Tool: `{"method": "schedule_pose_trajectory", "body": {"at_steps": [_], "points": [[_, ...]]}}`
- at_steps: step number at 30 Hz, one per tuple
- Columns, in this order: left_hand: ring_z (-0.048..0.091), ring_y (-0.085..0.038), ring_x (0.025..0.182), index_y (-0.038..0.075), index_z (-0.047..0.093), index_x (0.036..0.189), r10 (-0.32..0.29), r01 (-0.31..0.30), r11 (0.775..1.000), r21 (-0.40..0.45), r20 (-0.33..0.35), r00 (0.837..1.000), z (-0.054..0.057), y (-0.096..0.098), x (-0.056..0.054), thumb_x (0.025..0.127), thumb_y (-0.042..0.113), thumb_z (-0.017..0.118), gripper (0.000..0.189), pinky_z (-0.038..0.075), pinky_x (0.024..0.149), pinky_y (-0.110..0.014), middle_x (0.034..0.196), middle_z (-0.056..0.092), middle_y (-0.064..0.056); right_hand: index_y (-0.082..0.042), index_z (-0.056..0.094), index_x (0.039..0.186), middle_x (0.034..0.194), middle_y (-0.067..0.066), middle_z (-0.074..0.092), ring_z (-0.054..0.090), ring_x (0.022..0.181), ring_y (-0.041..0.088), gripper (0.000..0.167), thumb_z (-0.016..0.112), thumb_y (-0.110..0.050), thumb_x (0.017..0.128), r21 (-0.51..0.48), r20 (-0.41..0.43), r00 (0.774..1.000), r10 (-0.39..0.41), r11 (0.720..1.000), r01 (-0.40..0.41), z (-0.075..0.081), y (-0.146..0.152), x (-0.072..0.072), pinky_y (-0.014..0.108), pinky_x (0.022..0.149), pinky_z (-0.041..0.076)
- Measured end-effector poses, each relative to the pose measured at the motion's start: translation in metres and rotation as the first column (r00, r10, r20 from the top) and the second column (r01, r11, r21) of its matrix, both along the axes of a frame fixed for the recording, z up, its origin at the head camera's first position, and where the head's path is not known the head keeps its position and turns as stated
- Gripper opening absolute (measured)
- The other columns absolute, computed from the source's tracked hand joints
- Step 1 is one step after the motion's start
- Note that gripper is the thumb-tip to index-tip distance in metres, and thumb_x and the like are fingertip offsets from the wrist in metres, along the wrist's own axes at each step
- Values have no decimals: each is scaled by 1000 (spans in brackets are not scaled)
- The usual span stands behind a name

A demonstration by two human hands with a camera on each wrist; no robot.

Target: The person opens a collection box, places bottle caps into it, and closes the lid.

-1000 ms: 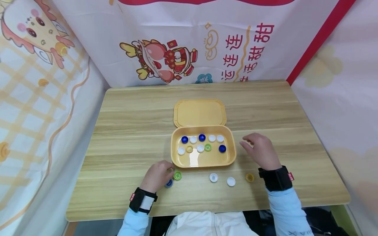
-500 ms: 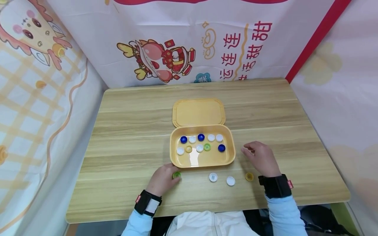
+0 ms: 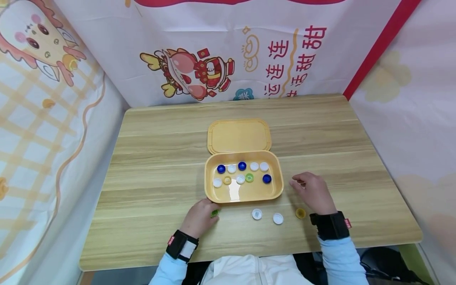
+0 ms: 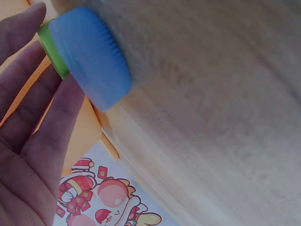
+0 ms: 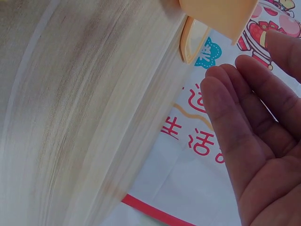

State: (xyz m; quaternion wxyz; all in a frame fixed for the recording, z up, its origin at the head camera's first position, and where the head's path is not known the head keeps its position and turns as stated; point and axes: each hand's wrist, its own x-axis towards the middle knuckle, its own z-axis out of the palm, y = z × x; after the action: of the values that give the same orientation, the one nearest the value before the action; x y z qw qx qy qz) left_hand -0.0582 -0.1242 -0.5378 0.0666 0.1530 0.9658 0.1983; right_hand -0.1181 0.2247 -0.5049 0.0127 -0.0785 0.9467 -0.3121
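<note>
My left hand [image 3: 200, 218] is low at the box's front left corner, pinching a green bottle cap [image 3: 214, 213] between thumb and fingers. In the left wrist view, a larger blue bottle cap [image 4: 94, 59] with a ribbed side overlaps the green one; the hand hides it in the head view. The yellow plastic box [image 3: 208, 190] holds several white, blue, green and yellow caps. Right of the box, my right hand [image 3: 315, 194] hovers with fingers loosely bent and nothing in them. A yellow cap [image 3: 301, 213] lies in front of it.
Two white caps [image 3: 257, 214] lie on the table [image 3: 149, 158] before the box. The box's flat yellow lid [image 3: 238, 136] rests directly behind it. A printed cloth [image 3: 199, 16] hangs along the table's back edge.
My left hand has moved right from beside the caps and closed its fingers around the green one, which now looks tilted. The blue cap went behind the hand. The right hand sank slightly.
</note>
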Motion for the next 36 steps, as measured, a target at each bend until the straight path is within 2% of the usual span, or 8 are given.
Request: {"method": "schedule_pose_trajectory", "body": {"at_steps": [7, 12, 16, 22, 28, 33, 36], "points": [[64, -16, 81, 9, 76, 89, 0, 0, 1000, 5, -4, 1000, 0, 0, 1, 72, 7, 85, 19, 54, 73, -31, 86, 70, -2, 3, 70, 107, 97, 15, 69, 63, 85, 28, 26, 67, -18, 93, -1, 7, 1000, 2, 1000, -2, 0, 0, 1, 45, 73, 55], [64, -16, 83, 9, 76, 90, -1, 1, 1000, 29, -6, 1000, 9, -1, 5, 73, 7, 84, 20, 55, 74, -32, 88, 70, -2, 2, 69, 109, 100, 16, 68, 63, 87, 29, 26, 67, -19, 93, -3, 27, 1000, -3, 1000, 3, 0, 2, 2, 45, 74, 55], [65, -15, 84, 9, 76, 92, -21, 22, 998, 50, -21, 1000, 24, -2, 7, 74, 7, 83, 20, 55, 75, -32, 90, 71, -2, 3, 69, 110, 101, 17, 68, 64, 88, 30, 26, 66, -18, 94, -2, 31, 1000, -7, 1000, 7, 0, 5, 2, 46, 74, 55], [66, -16, 85, 9, 75, 92, -63, 66, 996, 52, -61, 996, 57, 1, 7, 74, 8, 83, 20, 56, 75, -31, 91, 72, -3, 3, 69, 110, 101, 18, 68, 63, 88, 31, 26, 65, -18, 94, 6, 45, 999, -23, 1000, 23, 1, 8, 3, 47, 75, 55], [66, -14, 86, 11, 76, 92, -135, 141, 989, 41, -126, 983, 85, 10, -6, 75, 10, 84, 19, 55, 76, -26, 91, 72, -1, 3, 69, 109, 100, 17, 68, 63, 88, 31, 26, 66, -18, 94, 9, 40, 998, -39, 999, 39, 0, 13, 6, 47, 75, 55], [65, -12, 84, 12, 75, 91, -225, 234, 972, 29, -183, 957, 99, 22, -24, 74, 12, 85, 19, 55, 75, -24, 89, 72, 1, 2, 69, 108, 99, 17, 68, 64, 87, 31, 24, 67, -17, 93, -6, 23, 999, -47, 999, 47, -2, 18, 9, 47, 74, 55], [65, -12, 84, 12, 75, 93, -290, 301, 953, 29, -191, 938, 107, 31, -36, 76, 12, 84, 19, 55, 74, -24, 90, 71, 0, 3, 69, 107, 98, 17, 68, 64, 87, 31, 24, 67, -16, 93, -12, 19, 998, -53, 999, 53, -3, 21, 11, 47, 74, 55]]}}
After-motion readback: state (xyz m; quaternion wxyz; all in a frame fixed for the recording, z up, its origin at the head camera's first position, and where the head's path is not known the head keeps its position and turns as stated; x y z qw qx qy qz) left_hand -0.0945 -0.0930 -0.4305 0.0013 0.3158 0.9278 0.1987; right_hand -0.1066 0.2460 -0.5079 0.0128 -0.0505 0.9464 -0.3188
